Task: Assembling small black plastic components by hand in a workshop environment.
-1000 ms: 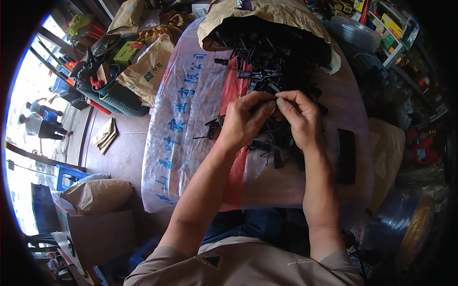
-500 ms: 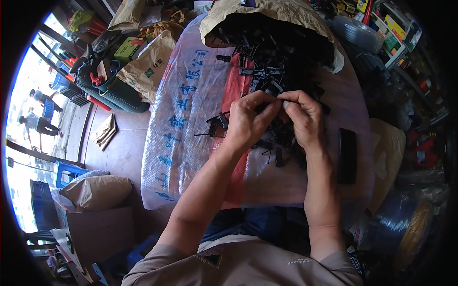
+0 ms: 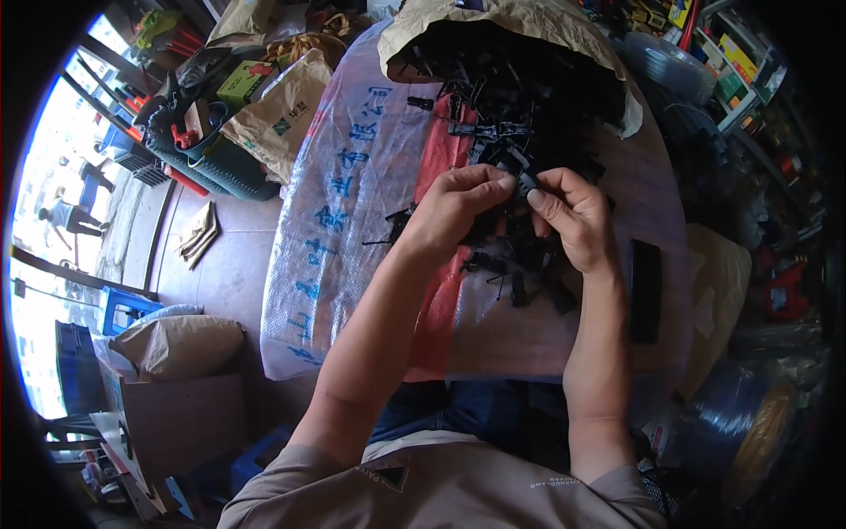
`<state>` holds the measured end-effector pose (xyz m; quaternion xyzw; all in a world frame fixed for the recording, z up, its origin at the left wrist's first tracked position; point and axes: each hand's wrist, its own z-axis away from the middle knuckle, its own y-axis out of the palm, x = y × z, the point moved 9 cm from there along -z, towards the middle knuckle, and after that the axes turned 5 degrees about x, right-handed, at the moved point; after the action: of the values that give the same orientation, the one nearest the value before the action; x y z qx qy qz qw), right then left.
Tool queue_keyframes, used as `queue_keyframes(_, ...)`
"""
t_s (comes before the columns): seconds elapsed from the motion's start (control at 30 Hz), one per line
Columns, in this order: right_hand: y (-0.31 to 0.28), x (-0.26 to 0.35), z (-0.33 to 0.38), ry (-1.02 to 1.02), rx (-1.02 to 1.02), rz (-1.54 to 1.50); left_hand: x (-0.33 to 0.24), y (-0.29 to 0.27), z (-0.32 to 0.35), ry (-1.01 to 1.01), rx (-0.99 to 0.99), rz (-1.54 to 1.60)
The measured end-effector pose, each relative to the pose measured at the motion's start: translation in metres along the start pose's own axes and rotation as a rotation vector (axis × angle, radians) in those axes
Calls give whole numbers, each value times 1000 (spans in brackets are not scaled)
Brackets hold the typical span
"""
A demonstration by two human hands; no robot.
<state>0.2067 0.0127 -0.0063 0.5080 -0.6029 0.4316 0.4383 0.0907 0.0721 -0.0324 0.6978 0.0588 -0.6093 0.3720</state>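
Between my two hands is a small black plastic part [image 3: 526, 183], partly covered by fingers; its exact kind cannot be made out. Thumb and index finger of my left hand [image 3: 458, 204] pinch it from one side. My right hand [image 3: 577, 216] grips it from the other side with thumb and fingers. Beneath and beyond the hands lies a heap of black plastic parts [image 3: 493, 132], some with thin rods. They spill from the mouth of a brown paper sack [image 3: 627, 110] at the far side of the table.
A woven plastic sheet [image 3: 308, 264] with a red stripe covers the table. A flat black rectangular object [image 3: 645, 291] lies right of my right forearm. Paper bags [image 3: 280, 119] and a dark green bin [image 3: 225, 163] stand at left; a cluttered shelf [image 3: 745, 79] is at far right.
My fingertips have moved slightly apart, and the right hand has turned a little. More of the black part shows between them. The whole view has shifted slightly.
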Motion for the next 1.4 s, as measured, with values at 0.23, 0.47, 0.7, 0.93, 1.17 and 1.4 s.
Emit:
queue_keyframes(0.23,3,-8,9,171,79,7,-20,9,6,213,60,-719)
queue_keyframes(0.47,13,-6,8,131,161,57,-27,11,8,265,6,-955)
queue_keyframes(0.7,28,-1,4,34,50,6,-38,-5,19,85,-28,-809)
queue_keyframes(0.93,72,11,4,-188,121,682,-124,-173,89,204,-497,-896)
queue_keyframes(1.17,119,-11,9,-262,247,1240,-159,-286,125,153,-803,-1541)
queue_keyframes(1.4,109,29,9,-467,91,911,-109,-108,72,312,-375,-1334)
